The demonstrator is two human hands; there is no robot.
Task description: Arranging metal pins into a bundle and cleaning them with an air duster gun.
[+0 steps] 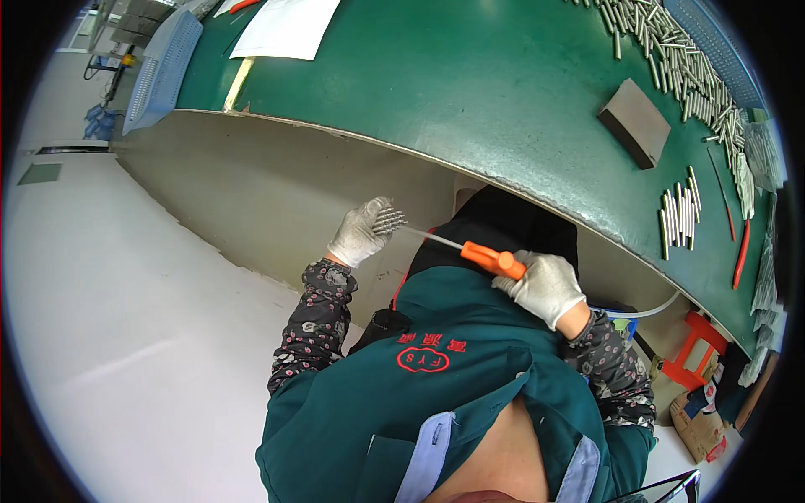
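My left hand [359,235], in a white glove, is closed around a bundle of short metal rods [390,221] with their ends fanned out. In my right hand [547,287], also gloved, is an orange air blow gun [491,259]. Its long thin nozzle points left, and the tip is close to the rods. Both hands are over my lap, in front of the table edge. A pale hose [650,313] shows beyond my right forearm; where it joins the gun is hidden.
On the green table [436,92] are a brown block [635,124], a group of metal rods [680,211], a large rod heap [675,63] and a red-handled tool [742,254]. Blue baskets [163,71] stand at both ends. White paper [287,27] lies far left; a red stool [696,352] stands below right.
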